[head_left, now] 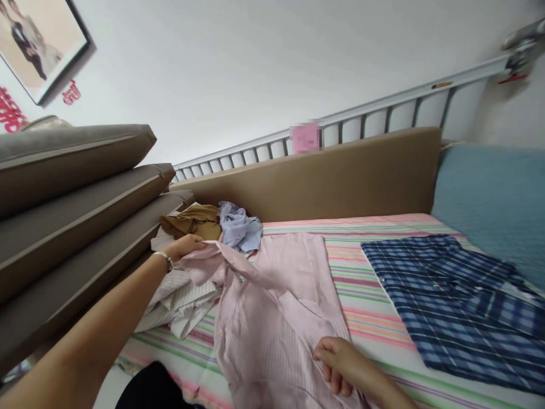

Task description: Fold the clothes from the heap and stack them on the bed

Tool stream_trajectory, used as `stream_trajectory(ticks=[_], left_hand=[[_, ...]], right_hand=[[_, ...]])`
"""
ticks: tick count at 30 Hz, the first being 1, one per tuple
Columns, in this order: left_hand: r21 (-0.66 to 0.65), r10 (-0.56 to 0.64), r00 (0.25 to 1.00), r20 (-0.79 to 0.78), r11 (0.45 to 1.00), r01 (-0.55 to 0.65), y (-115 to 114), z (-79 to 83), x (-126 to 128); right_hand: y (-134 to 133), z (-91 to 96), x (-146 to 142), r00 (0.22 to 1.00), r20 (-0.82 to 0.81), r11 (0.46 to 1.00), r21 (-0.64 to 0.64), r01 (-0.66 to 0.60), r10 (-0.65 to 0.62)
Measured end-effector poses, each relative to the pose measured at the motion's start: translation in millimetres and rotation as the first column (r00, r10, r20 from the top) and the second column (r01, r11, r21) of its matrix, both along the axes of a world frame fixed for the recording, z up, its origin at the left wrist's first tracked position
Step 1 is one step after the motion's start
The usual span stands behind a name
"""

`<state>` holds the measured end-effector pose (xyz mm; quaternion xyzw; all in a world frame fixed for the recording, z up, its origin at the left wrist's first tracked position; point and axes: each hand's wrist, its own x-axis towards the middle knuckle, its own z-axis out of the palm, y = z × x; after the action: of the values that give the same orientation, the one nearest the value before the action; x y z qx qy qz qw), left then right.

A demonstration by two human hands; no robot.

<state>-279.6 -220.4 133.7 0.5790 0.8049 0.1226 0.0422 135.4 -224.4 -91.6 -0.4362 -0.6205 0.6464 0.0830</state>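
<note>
A light pink shirt [259,335] with fine ribbing lies spread over the bed, partly creased. My left hand [185,244] is closed on a pink edge of it at the left, lifting a strip of the cloth off the bed. Closer to me, my right hand [340,366] has curled fingers closed at the shirt's right side, by a pleated section; the fabric inside the grip is mostly hidden. Beneath my left hand is a rumpled white ribbed garment [183,307]. Just beyond it sit a mustard-brown garment [196,220] and a pale lavender one [236,224], bunched together.
A blue plaid shirt [451,307] lies flat on the striped sheet [353,272] at the right. Grey-brown cushions [85,199] are stacked at the left. Behind the bed run a brown padded board [340,176] and a radiator [374,119]. A blue covered surface [489,193] borders the right.
</note>
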Motion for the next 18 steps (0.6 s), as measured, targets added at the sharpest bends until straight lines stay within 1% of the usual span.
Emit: stream_trajectory(ticks=[2, 3, 6, 9, 11, 13, 15, 16, 18], left_hand=[[-0.008, 0.021, 0.998, -0.052, 1.0, -0.022, -2, -7.0, -9], [0.008, 0.041, 0.995, -0.089, 0.999, -0.04, -5, -11.7, -12], [0.114, 0.121, 0.975, -0.185, 0.988, -0.101, -20, -30.8, -17], [0.188, 0.211, 0.955, -0.208, 0.967, -0.172, -36, -57.9, -12], [0.17, 0.24, 0.955, -0.172, 0.962, -0.212, -45, -80.5, -3], [0.123, 0.23, 0.966, -0.118, 0.969, -0.215, -53, -103.8, 10], [0.091, 0.18, 0.981, -0.076, 0.981, -0.173, -59, -122.9, 26], [0.088, 0.14, 0.988, -0.065, 0.987, -0.134, -61, -129.5, 36], [0.086, 0.035, 0.998, -0.051, 0.996, -0.031, -63, -136.2, 55]], right_hand=[[1, -3.1, -1, 1.0, 0.006, 1.0, 0.003, -0.008, 0.008], [2, -5.0, -1, 1.0, 0.005, 1.0, 0.009, -0.01, 0.01], [3, -11.1, -3, 1.0, 0.007, 1.0, 0.016, -0.016, 0.015], [5, -16.2, -6, 0.999, 0.02, 1.0, -0.003, -0.026, 0.026], [6, -18.2, -7, 0.999, 0.028, 0.999, -0.008, -0.032, 0.032], [6, -18.5, -8, 0.999, 0.033, 0.999, -0.009, -0.034, 0.034], [6, -17.5, -8, 0.998, 0.048, 0.999, -0.012, -0.031, 0.032], [5, -16.7, -8, 0.998, 0.052, 0.999, -0.016, -0.028, 0.029], [5, -15.1, -6, 0.998, 0.053, 0.999, -0.021, -0.027, 0.028]])
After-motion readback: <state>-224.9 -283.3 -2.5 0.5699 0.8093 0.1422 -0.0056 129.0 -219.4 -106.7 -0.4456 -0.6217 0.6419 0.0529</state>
